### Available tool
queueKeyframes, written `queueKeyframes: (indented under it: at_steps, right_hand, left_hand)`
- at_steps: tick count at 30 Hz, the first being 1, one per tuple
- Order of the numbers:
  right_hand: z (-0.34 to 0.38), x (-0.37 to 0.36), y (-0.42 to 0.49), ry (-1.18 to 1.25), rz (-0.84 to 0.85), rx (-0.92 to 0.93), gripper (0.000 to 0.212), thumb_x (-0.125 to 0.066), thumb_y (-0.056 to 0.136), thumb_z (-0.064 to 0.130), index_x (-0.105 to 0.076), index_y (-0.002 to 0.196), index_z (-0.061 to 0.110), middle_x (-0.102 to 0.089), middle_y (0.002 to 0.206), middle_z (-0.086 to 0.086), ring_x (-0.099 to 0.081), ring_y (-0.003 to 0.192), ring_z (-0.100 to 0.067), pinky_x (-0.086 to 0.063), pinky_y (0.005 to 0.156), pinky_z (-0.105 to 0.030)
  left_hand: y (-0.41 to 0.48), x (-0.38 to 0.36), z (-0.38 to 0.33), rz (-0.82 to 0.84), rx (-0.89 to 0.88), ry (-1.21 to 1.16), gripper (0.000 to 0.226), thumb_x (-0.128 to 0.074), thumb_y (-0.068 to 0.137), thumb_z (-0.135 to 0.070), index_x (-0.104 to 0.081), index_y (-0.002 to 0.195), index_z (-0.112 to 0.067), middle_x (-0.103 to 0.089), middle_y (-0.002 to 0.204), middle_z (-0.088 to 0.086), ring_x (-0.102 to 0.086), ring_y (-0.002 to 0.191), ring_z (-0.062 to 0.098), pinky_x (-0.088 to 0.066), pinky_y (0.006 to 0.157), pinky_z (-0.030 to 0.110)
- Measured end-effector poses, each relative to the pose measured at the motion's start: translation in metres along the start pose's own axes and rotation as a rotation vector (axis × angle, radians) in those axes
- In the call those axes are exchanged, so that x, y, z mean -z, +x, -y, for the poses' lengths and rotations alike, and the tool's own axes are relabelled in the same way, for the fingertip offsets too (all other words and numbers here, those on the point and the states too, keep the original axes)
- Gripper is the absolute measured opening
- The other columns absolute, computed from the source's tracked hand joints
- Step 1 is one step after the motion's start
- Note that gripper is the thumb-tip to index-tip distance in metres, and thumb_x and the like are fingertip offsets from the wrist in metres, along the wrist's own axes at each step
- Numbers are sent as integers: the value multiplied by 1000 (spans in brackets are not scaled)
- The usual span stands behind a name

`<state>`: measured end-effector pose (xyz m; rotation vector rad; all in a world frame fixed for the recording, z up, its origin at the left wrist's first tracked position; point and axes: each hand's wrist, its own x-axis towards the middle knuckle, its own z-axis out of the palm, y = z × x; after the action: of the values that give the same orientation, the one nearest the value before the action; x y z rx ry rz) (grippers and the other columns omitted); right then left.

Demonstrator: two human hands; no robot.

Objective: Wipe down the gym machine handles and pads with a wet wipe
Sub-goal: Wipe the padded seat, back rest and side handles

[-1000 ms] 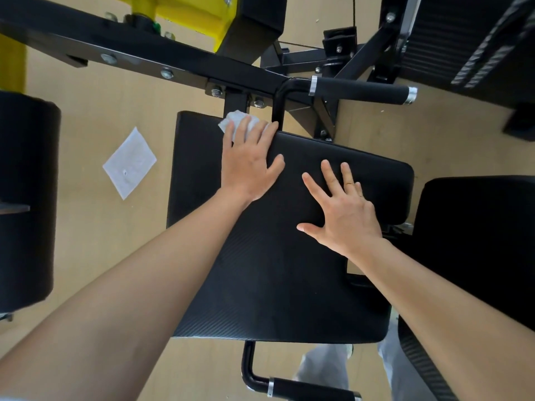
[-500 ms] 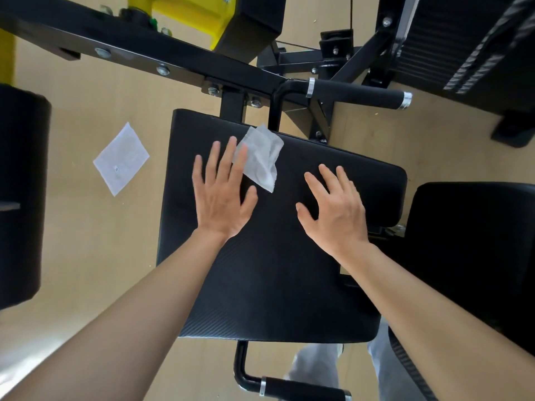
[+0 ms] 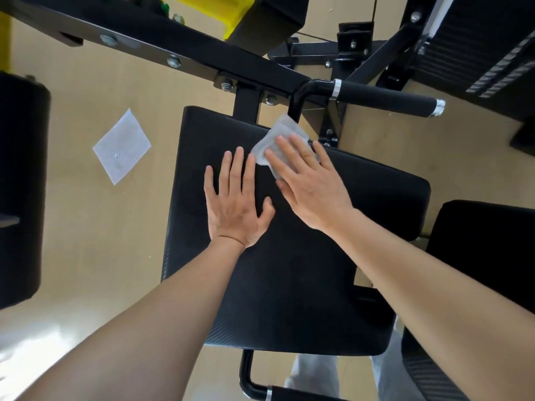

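Note:
A black padded seat [image 3: 304,285] of the gym machine fills the middle of the view. A white wet wipe [image 3: 273,137] lies near the pad's far edge. My right hand [image 3: 309,183] lies flat on the wipe with straight fingers, pressing it to the pad. Just left of it, my left hand [image 3: 236,201] rests flat on the bare pad with fingers spread, its fingertips close to the wipe's edge. A black foam-covered handle [image 3: 385,101] with silver end rings sticks out to the right beyond the pad.
A black frame beam [image 3: 162,44] crosses the top, with a yellow part [image 3: 228,13] behind it. Another white wipe [image 3: 121,146] lies on the wooden floor at left. Black pads stand at far left [image 3: 20,192] and right [image 3: 486,256]. A second handle [image 3: 289,393] shows below the seat.
The wipe passed from under my left hand to under my right hand. My right hand moved left and forward onto it; my left hand slid back and left onto bare pad.

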<state>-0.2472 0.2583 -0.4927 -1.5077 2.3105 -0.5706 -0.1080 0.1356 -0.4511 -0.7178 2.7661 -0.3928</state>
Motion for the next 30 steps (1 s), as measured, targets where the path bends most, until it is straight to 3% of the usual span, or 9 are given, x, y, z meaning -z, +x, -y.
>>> queueKeyframes:
  at_steps: [3, 5, 7, 9, 13, 16, 19, 26, 30]
  right_hand:
    - [-6, 11, 32, 106, -50, -37, 51, -31, 109, 34, -30, 158, 19, -35, 162, -12, -33, 149, -33, -28, 122, -49]
    - [-11, 17, 53, 231, -35, -10, 46, -36, 109, 30, -38, 153, 17, -52, 147, -9, -54, 128, -33, -47, 104, -47]
    - [-17, 24, 67, 319, 49, 5, 46, -37, 110, 28, -37, 155, 23, -56, 141, -2, -59, 118, -30, -51, 94, -45]
    - [-21, 28, 73, 372, 108, -6, 47, -38, 110, 26, -34, 157, 29, -55, 144, 2, -58, 121, -26, -51, 95, -43]
    - [-24, 21, 56, 311, 9, 13, 48, -41, 108, 24, -36, 156, 26, -60, 131, -3, -62, 102, -26, -54, 81, -40]
    - [-28, 6, 25, 160, -79, -69, 49, -39, 106, 26, -36, 155, 24, -57, 137, -11, -59, 116, -31, -50, 97, -45]
    - [-29, 0, -5, 38, -86, -210, 52, -39, 107, 31, -29, 158, 27, -48, 147, -12, -49, 132, -32, -35, 116, -49]
    - [-41, -3, -48, -73, -29, -582, 55, -28, 107, 45, -25, 158, 25, -49, 147, -11, -41, 140, -31, -20, 123, -55]
    - [-47, -4, -70, -60, 8, -759, 56, -21, 107, 43, -19, 160, 23, -36, 159, -11, -26, 151, -32, -13, 124, -56]
  left_hand:
    - [1, 1, -2, 28, 16, 42, 88, -35, 95, -57, -8, 162, -7, -6, 171, 14, -6, 158, 31, -11, 125, 59]
    - [1, 0, -2, 38, 13, 53, 88, -35, 95, -57, -9, 162, -6, -7, 171, 14, -7, 158, 32, -11, 125, 59]
    - [2, 0, -2, 43, 9, 60, 87, -35, 95, -57, -9, 162, -7, -8, 171, 14, -8, 158, 32, -11, 125, 60]
    - [3, 1, -2, 49, 7, 64, 87, -35, 95, -56, -10, 162, -7, -9, 170, 14, -8, 158, 32, -11, 125, 59]
    - [2, 2, -4, 53, 0, 67, 86, -36, 96, -56, -11, 162, -7, -11, 170, 14, -8, 158, 32, -11, 125, 60]
    - [3, 3, -4, 52, 4, 62, 85, -36, 96, -54, -10, 162, -7, -10, 170, 14, -9, 157, 33, -11, 124, 60]
    - [3, 4, -6, 55, 9, 60, 86, -38, 96, -52, -9, 163, -8, -9, 170, 14, -8, 157, 33, -10, 125, 60]
    - [1, 8, -7, 49, 13, -6, 83, -40, 97, -48, -8, 162, -8, -8, 170, 14, -7, 157, 34, -8, 125, 61]
    - [1, 11, -8, 54, 19, -30, 82, -40, 99, -48, -6, 162, -9, -6, 170, 14, -6, 157, 35, -8, 125, 61]
